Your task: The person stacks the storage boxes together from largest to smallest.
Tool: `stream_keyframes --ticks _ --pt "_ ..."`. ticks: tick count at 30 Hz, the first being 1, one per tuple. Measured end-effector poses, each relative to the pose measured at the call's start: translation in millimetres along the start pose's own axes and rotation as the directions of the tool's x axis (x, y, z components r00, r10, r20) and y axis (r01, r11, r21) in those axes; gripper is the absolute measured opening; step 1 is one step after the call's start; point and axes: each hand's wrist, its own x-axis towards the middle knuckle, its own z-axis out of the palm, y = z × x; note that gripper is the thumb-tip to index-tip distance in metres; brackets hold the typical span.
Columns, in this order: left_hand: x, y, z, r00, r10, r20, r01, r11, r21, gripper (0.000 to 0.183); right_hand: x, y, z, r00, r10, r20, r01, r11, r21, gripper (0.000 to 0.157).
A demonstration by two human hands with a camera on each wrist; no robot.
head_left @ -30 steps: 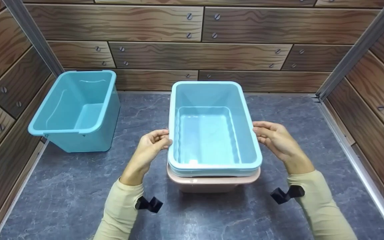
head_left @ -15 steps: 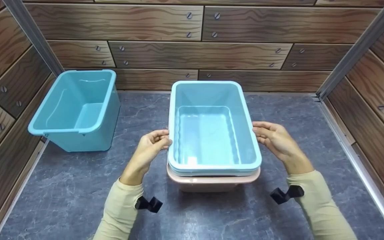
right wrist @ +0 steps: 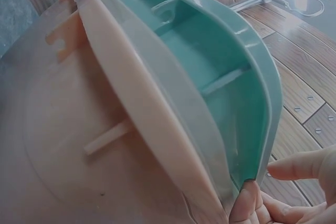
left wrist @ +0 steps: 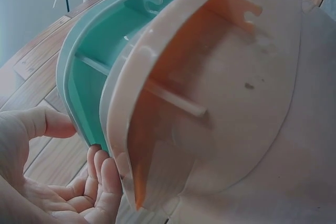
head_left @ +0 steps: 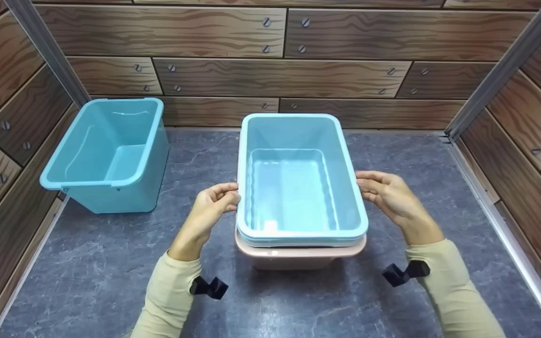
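Observation:
A light blue plastic bin (head_left: 294, 188) sits nested in a pink bin (head_left: 298, 252), its rim raised a little above the pink one. Between the two rims a pale, translucent rim (right wrist: 178, 85) shows in the right wrist view. My left hand (head_left: 208, 211) pinches the blue bin's left rim, its thumb on the outer side and its fingertips under the edge, as the left wrist view shows. On the opposite side, my right hand (head_left: 392, 199) pinches the right rim in a similar way. The blue bin holds nothing visible.
At the left stands another, deeper-toned blue bin (head_left: 134, 192) on the dark marbled floor (head_left: 204, 155). Walls with a wood-plank print (head_left: 280, 77) enclose the back and both sides, with metal profiles (head_left: 510, 70) at the corners.

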Motion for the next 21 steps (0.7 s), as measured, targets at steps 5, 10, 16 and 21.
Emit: stream_keyframes --ticks 5,10,16,21 --pt "0.5 -1.7 -0.3 1.0 0.001 -0.009 -0.001 1.0 -0.012 0.035 -3 -2 -1.7 1.0 -0.001 -0.003 0.001 1.0 0.023 0.015" --pt "0.8 -4.6 -3.3 1.0 0.01 -0.019 -0.011 0.999 -0.041 0.032 -6 -6 -0.2 1.0 -0.014 -0.003 0.014 0.999 0.052 0.015" --pt "0.0 -5.6 -8.4 0.999 0.024 -0.039 -0.027 0.997 -0.075 0.03 -12 -15 5.6 0.998 -0.062 -0.001 0.062 0.997 0.034 0.013" --pt "-1.0 -5.5 -11.5 0.998 0.027 -0.06 -0.032 0.996 -0.078 0.031 -17 -21 15.3 0.996 -0.092 0.008 0.092 0.996 0.0 0.014"
